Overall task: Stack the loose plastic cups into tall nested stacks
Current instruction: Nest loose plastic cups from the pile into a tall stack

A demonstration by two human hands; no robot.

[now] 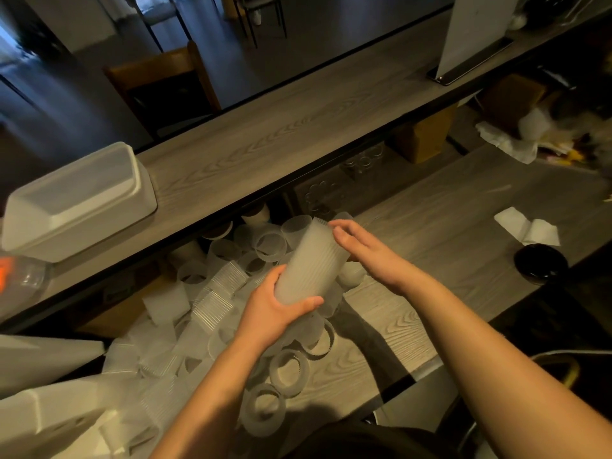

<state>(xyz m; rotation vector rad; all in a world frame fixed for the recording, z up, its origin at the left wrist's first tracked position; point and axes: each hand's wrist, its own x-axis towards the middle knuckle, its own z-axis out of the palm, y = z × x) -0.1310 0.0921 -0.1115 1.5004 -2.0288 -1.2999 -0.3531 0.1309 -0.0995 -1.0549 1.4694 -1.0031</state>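
While the left hand (276,309) grips the base of the stack (309,261), held tilted above the loose cups (265,246) on the counter (430,246), the right hand (359,245) rests flat-fingered against its top rim. Hazard: uneven pressing may jam cups crooked; a loosened grip could drop the stack into the pile.

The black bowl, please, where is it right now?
In the head view, the black bowl sits far right on the lower counter, just below the folded white napkin.

Two hands (281,306); one held cup stack (311,260); many loose cups (270,246).
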